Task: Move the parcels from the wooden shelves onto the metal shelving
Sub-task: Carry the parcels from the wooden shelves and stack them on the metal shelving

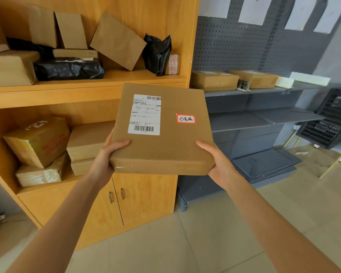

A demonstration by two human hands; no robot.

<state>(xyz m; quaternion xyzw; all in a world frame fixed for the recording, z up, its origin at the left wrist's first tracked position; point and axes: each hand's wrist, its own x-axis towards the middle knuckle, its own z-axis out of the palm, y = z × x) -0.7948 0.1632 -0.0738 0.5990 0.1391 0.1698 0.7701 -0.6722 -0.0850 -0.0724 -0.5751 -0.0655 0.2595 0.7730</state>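
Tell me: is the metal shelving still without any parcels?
No, two brown parcels already sit on the upper metal shelf.

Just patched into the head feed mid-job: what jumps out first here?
A flat cardboard parcel, with a shipping label and a red-edged sticker on top, fills the centre, gripped at its near corners by the left hand and right hand. Behind it to the left, wooden shelves crowded with parcels; to the right, grey metal shelving with two boxes on its top shelf.
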